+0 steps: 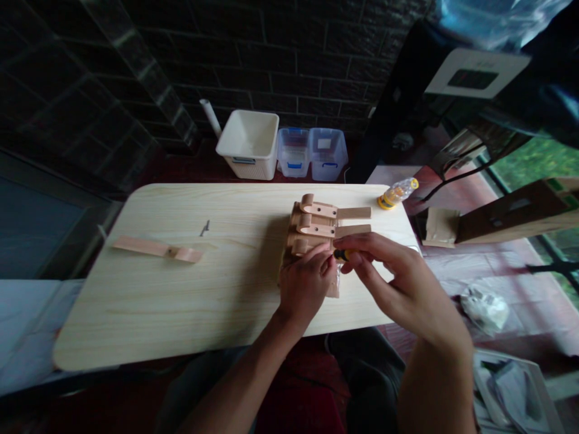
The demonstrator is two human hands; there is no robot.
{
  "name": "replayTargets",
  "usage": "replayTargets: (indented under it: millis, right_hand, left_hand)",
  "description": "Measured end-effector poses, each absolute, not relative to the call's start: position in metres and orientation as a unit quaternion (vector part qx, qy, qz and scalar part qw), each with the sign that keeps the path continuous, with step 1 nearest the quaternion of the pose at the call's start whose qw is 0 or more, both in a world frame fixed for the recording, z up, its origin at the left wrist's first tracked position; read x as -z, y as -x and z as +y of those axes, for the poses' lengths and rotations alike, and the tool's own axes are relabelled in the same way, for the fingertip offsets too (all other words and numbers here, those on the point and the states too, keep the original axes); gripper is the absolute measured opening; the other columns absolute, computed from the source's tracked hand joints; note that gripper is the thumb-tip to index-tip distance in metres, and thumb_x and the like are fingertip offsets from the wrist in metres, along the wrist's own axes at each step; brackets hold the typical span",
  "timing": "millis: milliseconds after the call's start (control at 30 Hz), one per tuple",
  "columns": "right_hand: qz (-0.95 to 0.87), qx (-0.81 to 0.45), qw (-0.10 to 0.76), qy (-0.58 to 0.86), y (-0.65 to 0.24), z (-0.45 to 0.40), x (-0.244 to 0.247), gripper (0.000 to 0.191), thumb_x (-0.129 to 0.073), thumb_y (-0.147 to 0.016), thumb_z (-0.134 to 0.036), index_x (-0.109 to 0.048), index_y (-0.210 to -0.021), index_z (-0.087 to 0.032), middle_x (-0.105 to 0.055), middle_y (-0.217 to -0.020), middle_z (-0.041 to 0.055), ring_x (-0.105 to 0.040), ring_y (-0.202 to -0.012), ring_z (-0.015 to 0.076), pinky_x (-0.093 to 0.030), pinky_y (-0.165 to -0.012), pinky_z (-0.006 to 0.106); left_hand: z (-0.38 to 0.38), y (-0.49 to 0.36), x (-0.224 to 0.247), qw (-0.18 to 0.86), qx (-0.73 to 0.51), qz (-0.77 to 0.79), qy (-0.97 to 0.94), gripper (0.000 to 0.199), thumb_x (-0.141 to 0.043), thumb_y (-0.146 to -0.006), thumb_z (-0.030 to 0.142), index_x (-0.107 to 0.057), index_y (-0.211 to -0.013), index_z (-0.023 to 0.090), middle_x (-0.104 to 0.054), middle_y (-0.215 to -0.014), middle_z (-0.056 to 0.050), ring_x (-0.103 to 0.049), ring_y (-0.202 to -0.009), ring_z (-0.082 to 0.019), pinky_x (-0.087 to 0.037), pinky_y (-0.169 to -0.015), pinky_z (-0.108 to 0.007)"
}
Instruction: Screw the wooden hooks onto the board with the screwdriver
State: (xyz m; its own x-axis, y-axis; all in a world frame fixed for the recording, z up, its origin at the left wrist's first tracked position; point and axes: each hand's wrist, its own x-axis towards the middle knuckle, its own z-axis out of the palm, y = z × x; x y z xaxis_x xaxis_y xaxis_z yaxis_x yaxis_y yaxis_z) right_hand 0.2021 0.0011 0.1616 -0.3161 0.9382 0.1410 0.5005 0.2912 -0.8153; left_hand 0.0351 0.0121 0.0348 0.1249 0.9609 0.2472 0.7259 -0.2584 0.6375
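Observation:
On the table stands a wooden assembly (321,210) with curved wooden hook pieces, two of them showing dark screws. My left hand (306,280) is closed at its near side, its fingertips pressed on a third hook piece (300,246). In my right hand (393,271) is a small yellow-and-black screwdriver (342,255), pinched between the fingers and pointing left toward my left fingertips. The driver's tip and whatever it touches are hidden. A loose wooden strip with a curved end (149,246) lies at the left, and a few screws (205,228) lie between it and the assembly.
A clear bottle-like container with yellow ends (398,193) stands at the back right of the table (217,307). Behind the table are a white bin (250,141) and two clear boxes (328,154). A cardboard box (511,211) is on the right.

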Motion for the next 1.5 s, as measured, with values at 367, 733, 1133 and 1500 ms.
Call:
replayTargets:
  millis: [367,733,1133,1500]
  right_hand:
    - [-0.702,-0.386,0.338,0.495,-0.207,0.005,-0.151,0.026,-0.068,-0.111,-0.038,-0.081,-0.125,-0.021,-0.083,-0.103,0.0055,-0.082,-0.091,0.0166,-0.064,-0.085,0.030]
    - [-0.704,-0.411,0.371,0.445,-0.209,0.005,-0.144,0.024,-0.064,-0.112,-0.032,-0.081,-0.127,-0.024,-0.083,-0.131,0.0104,-0.082,-0.101,0.0186,-0.068,-0.092,0.034]
    - [-0.640,-0.472,0.398,0.457,-0.211,0.009,-0.135,0.023,-0.078,-0.105,-0.033,-0.079,-0.126,-0.025,-0.085,-0.122,0.0076,-0.084,-0.094,0.0166,-0.070,-0.086,0.029]
    - [-0.628,-0.474,0.403,0.468,-0.213,0.007,-0.135,0.019,-0.075,-0.108,-0.035,-0.078,-0.125,-0.026,-0.083,-0.130,0.0077,-0.082,-0.094,0.0160,-0.067,-0.084,0.029]
  left_hand:
    - [0.012,-0.034,-0.033,0.162,-0.321,0.574,-0.736,0.017,-0.071,-0.105,0.020,-0.087,-0.104,0.024,-0.088,-0.098,-0.006,-0.084,-0.086,-0.021,-0.059,-0.080,-0.028]
    - [0.013,-0.034,-0.032,0.172,-0.331,0.567,-0.734,0.016,-0.072,-0.104,0.019,-0.087,-0.106,0.024,-0.089,-0.100,-0.005,-0.084,-0.087,-0.021,-0.060,-0.083,-0.028]
    - [0.011,-0.034,-0.026,0.197,-0.334,0.561,-0.731,0.016,-0.068,-0.110,0.024,-0.084,-0.108,0.025,-0.088,-0.124,-0.003,-0.084,-0.101,-0.021,-0.060,-0.089,-0.029]
    - [0.012,-0.034,-0.024,0.193,-0.340,0.567,-0.725,0.016,-0.069,-0.109,0.028,-0.084,-0.106,0.027,-0.087,-0.131,-0.004,-0.086,-0.110,-0.023,-0.064,-0.094,-0.031]
